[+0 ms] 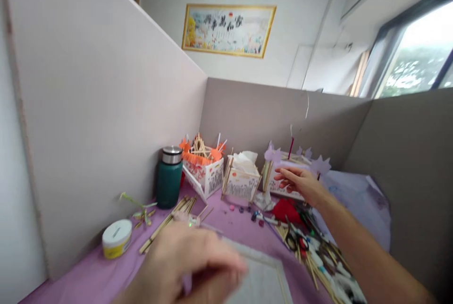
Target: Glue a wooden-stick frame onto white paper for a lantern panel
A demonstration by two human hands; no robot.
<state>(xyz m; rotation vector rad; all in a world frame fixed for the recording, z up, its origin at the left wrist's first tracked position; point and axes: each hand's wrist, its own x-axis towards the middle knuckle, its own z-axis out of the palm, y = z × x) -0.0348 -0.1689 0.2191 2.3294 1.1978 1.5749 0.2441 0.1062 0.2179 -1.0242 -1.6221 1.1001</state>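
Note:
My right hand (297, 183) is stretched out with its fingers apart, holding nothing. It is in front of a white box (272, 183) trimmed with light purple paper shapes; whether it touches the box I cannot tell. My left hand (191, 257) is close to the camera and smeared by motion. Its fingers curve toward the thumb, and whether anything is between them does not show. Beneath it lies a pale flat rectangular panel (260, 275) with a thin stick-like border, partly hidden by the hand.
At the back stand a green bottle (169, 181), a box with orange trim (214, 176) and a tissue box (242, 183). A white tub (116, 238) and thin sticks (164, 228) lie left. Scissors (292, 240) are among clutter at right. Grey partitions (283, 110) enclose the purple-covered table (226, 216).

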